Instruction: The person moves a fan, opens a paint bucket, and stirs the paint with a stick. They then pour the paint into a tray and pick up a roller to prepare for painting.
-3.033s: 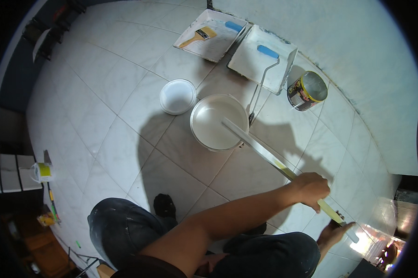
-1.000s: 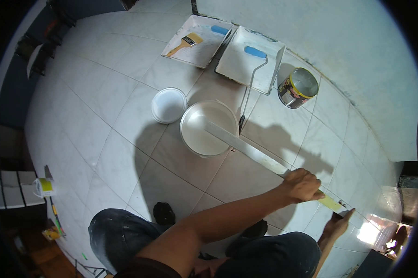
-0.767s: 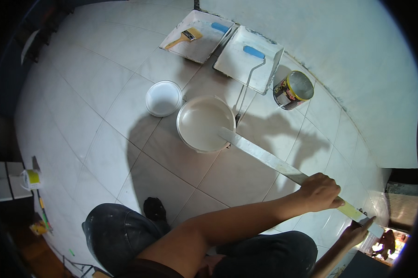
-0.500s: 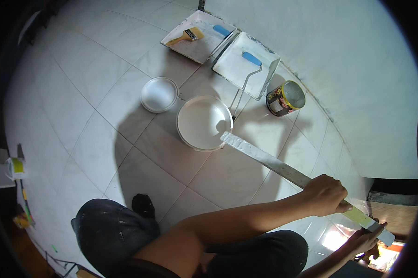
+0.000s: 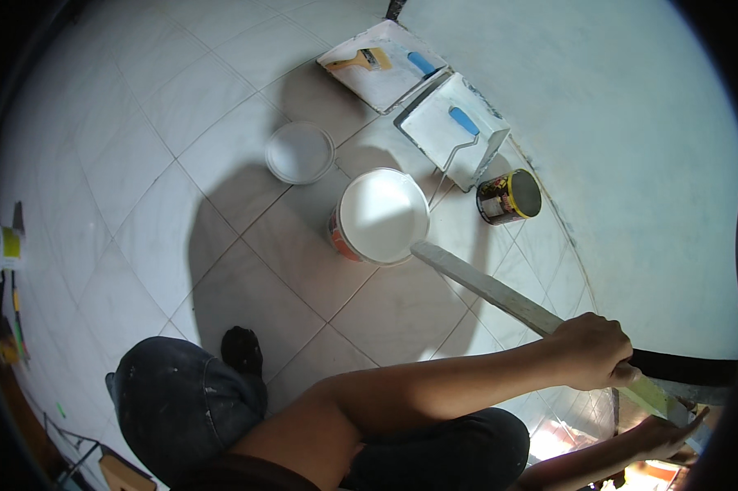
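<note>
A white paint bucket [image 5: 379, 209] with white paint inside stands in the centre. A long flat stick [image 5: 500, 297] has its paint-coated tip at the bucket's lower-right rim and extends to the lower right. My left hand [image 5: 590, 348] reaches across with fingers wrapped round the stick. My right hand [image 5: 662, 438] grips its far end below, one finger extended along it. A round white lid [image 5: 299, 151] lies left of the bucket. A dark can [image 5: 496, 200] with a yellow rim stands to the right.
Two paint trays [image 5: 340, 69] [image 5: 418, 114], holding a brush [image 5: 369, 59] and blue-handled rollers [image 5: 463, 120], lie by the white wall [image 5: 631, 164]. My knees and socked foot [image 5: 242, 352] are below. A small container [image 5: 9, 245] and tools line the left edge of the tiled floor [image 5: 139, 204].
The stick's tip has moved from inside the bucket out to its lower-right rim. Both hands have moved rightward with the stick. The camera view has shifted, showing more wall.
</note>
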A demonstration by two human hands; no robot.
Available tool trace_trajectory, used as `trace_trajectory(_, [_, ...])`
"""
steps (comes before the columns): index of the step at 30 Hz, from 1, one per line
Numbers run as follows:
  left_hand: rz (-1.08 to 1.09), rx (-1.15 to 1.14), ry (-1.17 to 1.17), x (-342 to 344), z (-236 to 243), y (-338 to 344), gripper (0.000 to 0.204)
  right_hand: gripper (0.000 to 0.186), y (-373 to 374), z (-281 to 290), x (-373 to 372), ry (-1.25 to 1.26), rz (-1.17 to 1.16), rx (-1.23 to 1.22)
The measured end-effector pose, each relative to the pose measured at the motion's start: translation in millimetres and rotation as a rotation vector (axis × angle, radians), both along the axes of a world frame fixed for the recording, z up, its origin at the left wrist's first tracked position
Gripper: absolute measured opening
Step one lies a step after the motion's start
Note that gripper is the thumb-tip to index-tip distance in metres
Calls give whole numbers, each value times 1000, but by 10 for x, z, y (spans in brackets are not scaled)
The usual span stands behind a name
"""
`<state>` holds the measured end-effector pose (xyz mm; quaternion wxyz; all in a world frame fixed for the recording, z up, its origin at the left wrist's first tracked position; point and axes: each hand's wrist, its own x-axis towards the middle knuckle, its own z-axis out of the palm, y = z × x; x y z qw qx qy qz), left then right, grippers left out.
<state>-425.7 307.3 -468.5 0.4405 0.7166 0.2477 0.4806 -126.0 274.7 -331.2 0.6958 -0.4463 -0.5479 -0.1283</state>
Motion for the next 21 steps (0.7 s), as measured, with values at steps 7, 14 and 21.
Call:
trace_trajectory(7, [134, 317, 52, 16, -169, 51, 43, 36, 188, -145, -75, 452, 121, 12])
trace_trajectory(14, [115, 256, 331, 147, -819, 256, 34, 15, 255, -1567, 393, 786, 256, -348])
trace_trajectory(21, [32, 114, 648, 246, -1669, 262, 32, 28, 89, -3634, 602, 1252, 160, -656])
